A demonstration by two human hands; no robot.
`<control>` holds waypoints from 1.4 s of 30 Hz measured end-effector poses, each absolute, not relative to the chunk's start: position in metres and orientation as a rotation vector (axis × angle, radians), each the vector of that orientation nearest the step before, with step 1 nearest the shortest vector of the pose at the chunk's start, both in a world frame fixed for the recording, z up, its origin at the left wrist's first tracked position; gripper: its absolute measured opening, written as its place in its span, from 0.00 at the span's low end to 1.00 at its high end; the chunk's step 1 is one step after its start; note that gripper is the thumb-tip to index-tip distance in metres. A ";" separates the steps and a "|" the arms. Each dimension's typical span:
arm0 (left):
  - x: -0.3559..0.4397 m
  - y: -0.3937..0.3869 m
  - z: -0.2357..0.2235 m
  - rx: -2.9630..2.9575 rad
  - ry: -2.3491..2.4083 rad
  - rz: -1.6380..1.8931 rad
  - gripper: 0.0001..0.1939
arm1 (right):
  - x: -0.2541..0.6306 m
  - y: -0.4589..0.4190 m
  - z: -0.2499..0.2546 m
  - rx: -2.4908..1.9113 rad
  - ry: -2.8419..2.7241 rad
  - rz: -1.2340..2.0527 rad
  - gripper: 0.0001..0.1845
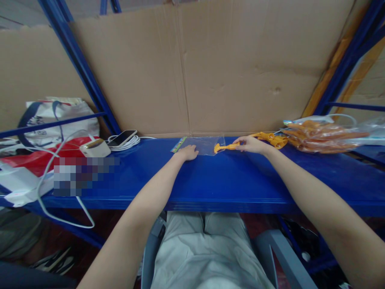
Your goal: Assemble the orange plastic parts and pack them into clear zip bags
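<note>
A clear plastic bag (205, 145) with a printed green-and-blue header strip lies flat on the blue shelf. My left hand (188, 153) rests on the bag's left part, fingers stretched out and flat, by the header. At the bag's right end is a yellow-orange plastic toy (227, 147), shaped like a small hammer with a ridged shaft. Its head overlaps the bag's edge; whether it is inside cannot be made out. My right hand (247, 144) pinches the toy's right end. More yellow plastic pieces (275, 140) lie just beyond that hand.
Clear bags of orange pieces (321, 136) are piled on the right. A phone (122, 138) lies on coiled white cable at left, near a white power bank (95, 149), red plastic and a tote bag (60, 120). Cardboard (210, 68) stands behind the blue shelf (222, 180).
</note>
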State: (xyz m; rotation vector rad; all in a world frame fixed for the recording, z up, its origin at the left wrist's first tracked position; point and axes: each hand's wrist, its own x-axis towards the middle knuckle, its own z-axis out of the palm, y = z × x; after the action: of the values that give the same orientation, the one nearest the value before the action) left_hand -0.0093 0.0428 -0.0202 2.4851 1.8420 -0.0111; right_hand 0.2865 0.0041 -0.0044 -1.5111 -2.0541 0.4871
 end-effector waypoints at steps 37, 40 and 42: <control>0.052 -0.012 -0.011 2.985 1.290 0.712 0.11 | 0.232 0.001 -0.014 -1.251 -1.926 0.690 0.08; 0.039 -0.002 -0.003 2.769 1.521 0.783 0.13 | 0.231 0.000 -0.015 -1.275 -1.951 0.676 0.08; 0.024 0.006 0.003 2.503 1.815 0.873 0.15 | 0.232 0.000 -0.016 -1.285 -1.974 0.674 0.09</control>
State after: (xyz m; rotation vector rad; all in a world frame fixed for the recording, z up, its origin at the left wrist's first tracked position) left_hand 0.0244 0.0058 0.0029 2.5031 1.8151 0.8731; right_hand 0.2322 -0.0002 -0.0161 -1.2846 -1.9735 0.6745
